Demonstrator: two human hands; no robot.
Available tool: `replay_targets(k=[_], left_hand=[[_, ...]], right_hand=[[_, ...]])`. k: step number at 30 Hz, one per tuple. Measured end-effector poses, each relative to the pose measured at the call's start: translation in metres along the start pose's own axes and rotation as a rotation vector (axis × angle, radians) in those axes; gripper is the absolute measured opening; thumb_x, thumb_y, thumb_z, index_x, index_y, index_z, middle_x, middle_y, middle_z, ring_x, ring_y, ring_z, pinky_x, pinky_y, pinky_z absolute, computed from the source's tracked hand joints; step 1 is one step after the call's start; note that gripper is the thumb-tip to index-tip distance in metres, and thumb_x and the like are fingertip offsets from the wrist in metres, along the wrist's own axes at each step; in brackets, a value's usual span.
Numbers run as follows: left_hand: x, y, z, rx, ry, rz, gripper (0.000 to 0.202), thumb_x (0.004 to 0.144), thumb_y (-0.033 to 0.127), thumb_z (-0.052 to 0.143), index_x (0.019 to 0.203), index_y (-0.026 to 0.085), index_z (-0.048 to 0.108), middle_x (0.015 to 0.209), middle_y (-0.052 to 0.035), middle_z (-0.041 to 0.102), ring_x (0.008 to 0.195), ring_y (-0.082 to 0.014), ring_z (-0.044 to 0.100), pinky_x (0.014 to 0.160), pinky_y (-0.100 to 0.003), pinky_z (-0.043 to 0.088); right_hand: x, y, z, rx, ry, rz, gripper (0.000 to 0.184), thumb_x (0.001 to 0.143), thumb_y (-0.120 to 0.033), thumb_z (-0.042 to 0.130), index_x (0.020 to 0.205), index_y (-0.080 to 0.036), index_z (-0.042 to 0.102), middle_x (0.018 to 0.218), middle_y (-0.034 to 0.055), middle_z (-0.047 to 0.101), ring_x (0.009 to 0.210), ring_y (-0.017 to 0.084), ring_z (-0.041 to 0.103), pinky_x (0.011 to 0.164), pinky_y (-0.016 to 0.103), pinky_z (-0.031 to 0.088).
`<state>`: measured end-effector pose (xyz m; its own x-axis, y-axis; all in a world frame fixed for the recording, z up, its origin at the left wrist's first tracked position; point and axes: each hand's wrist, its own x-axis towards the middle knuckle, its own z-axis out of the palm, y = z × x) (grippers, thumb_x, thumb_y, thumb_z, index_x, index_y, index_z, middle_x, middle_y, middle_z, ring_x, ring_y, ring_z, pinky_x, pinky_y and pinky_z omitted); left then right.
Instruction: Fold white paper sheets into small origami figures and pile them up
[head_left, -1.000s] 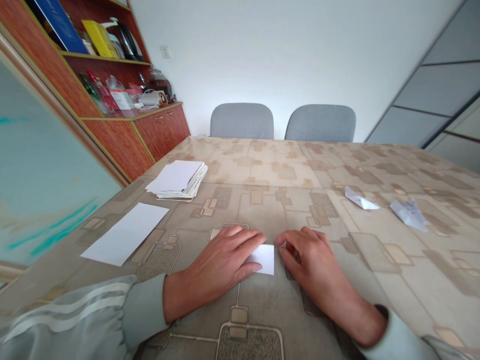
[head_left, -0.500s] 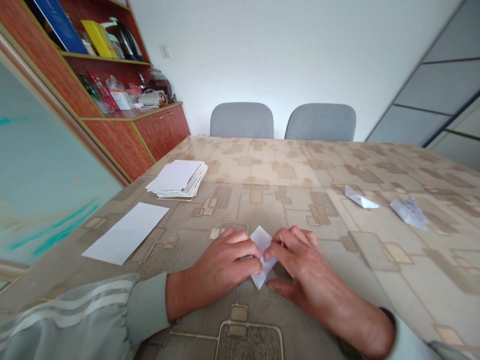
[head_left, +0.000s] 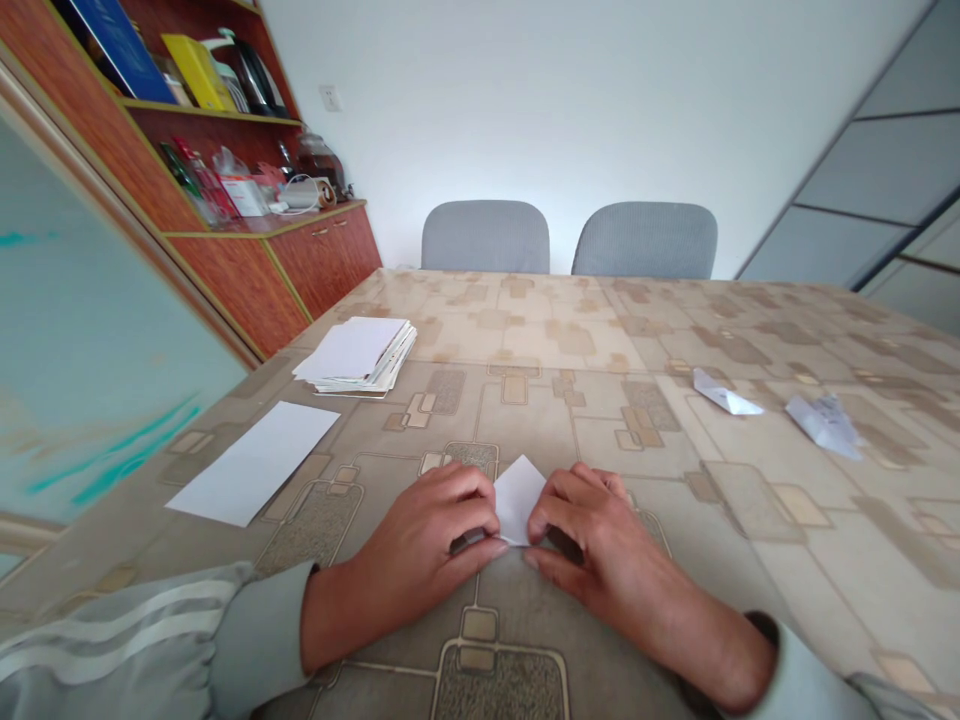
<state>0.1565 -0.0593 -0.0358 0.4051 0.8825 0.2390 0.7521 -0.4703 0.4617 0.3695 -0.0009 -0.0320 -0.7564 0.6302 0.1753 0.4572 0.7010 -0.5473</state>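
The left hand [head_left: 416, 535] and right hand [head_left: 600, 545] pinch narrowly at either side of a small white folded paper square [head_left: 517, 498], which lies on the glossy beige-patterned table [head_left: 570, 330] — a fold seems in hand, and the next move calls for pressing its crease flat.

White paper [head_left: 517, 500] — beige tablecloth [head_left: 570, 335] patterned with brown rounded rectangles.
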Motion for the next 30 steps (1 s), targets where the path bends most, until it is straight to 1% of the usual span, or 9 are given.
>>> replay_targets(k=[6,12,16,19,21,23,25,28,30], left_hand=[[0.005,-0.004,0.003,-0.019,0.046,-0.117,0.015,0.089,0.026,0.064,0.078,0.017,0.061,0.093,-0.0016,0.058,0.09,-0.0183,0.054,0.08,-0.033,0.04],[0.006,-0.005,0.006,0.025,0.06,-0.165,0.02,0.082,0.026,0.072,0.072,0.017,0.057,0.092,-0.0011,0.056,0.089,-0.0197,0.053,0.077,-0.033,0.038],[0.007,-0.006,0.007,0.032,0.067,-0.172,0.021,0.081,0.027,0.073,0.073,0.017,0.056,0.093,-0.0009,0.056,0.089,-0.0198,0.053,0.077,-0.032,0.037],[0.007,-0.007,0.007,0.042,0.07,-0.177,0.022,0.082,0.03,0.072,0.076,0.017,0.055,0.09,-0.0005,0.055,0.087,-0.0196,0.052,0.074,-0.032,0.037],[0.007,-0.007,0.007,0.052,0.069,-0.172,0.024,0.084,0.034,0.07,0.078,0.017,0.054,0.089,-0.0006,0.055,0.086,-0.0197,0.051,0.072,-0.031,0.037],[0.006,-0.007,0.007,0.068,0.073,-0.135,0.022,0.088,0.036,0.066,0.08,0.017,0.056,0.09,-0.0014,0.055,0.087,-0.0199,0.051,0.073,-0.032,0.037],[0.004,-0.005,0.007,0.117,0.092,-0.05,0.02,0.092,0.034,0.06,0.08,0.018,0.059,0.094,-0.0024,0.057,0.089,-0.0202,0.05,0.075,-0.033,0.036],[0.003,-0.003,0.004,0.261,0.095,0.155,0.021,0.097,0.034,0.053,0.085,0.021,0.064,0.095,-0.0023,0.06,0.085,-0.0194,0.049,0.074,-0.034,0.033],[0.003,-0.001,0.001,0.36,0.061,0.272,0.021,0.097,0.035,0.052,0.088,0.021,0.065,0.088,-0.0014,0.061,0.078,-0.0184,0.049,0.069,-0.034,0.032]], right_hand=[[0.002,0.0,0.005,0.01,0.042,0.071,0.012,0.082,-0.014,0.07,0.076,-0.021,0.064,0.08,-0.0012,0.06,0.085,0.019,0.054,0.081,0.036,0.031],[0.004,0.002,0.012,-0.043,0.07,0.098,0.013,0.079,-0.014,0.071,0.072,-0.02,0.063,0.077,-0.0001,0.059,0.082,0.02,0.053,0.078,0.035,0.03],[0.005,0.002,0.013,-0.079,0.069,0.105,0.014,0.078,-0.013,0.072,0.072,-0.019,0.062,0.076,0.0001,0.06,0.081,0.02,0.053,0.076,0.034,0.03],[0.005,0.002,0.011,-0.09,0.056,0.066,0.012,0.078,-0.013,0.073,0.078,-0.02,0.063,0.079,0.0001,0.062,0.083,0.02,0.053,0.076,0.034,0.03],[0.005,0.002,0.008,-0.12,0.06,-0.01,0.011,0.081,-0.014,0.072,0.083,-0.023,0.066,0.082,-0.0003,0.063,0.084,0.019,0.053,0.077,0.033,0.03],[0.005,0.003,0.006,-0.185,0.076,-0.104,0.008,0.085,-0.018,0.07,0.083,-0.025,0.068,0.081,-0.001,0.063,0.083,0.019,0.052,0.077,0.034,0.029],[0.006,0.003,0.004,-0.255,0.09,-0.182,0.008,0.086,-0.023,0.069,0.079,-0.025,0.068,0.077,-0.0014,0.062,0.081,0.018,0.052,0.077,0.034,0.029],[0.006,0.003,0.002,-0.281,0.081,-0.232,0.011,0.087,-0.027,0.069,0.076,-0.024,0.068,0.072,-0.0018,0.061,0.079,0.018,0.051,0.075,0.034,0.028],[0.006,0.002,0.0,-0.245,0.062,-0.226,0.012,0.089,-0.027,0.066,0.078,-0.024,0.069,0.071,-0.0017,0.061,0.079,0.017,0.051,0.075,0.033,0.029]])
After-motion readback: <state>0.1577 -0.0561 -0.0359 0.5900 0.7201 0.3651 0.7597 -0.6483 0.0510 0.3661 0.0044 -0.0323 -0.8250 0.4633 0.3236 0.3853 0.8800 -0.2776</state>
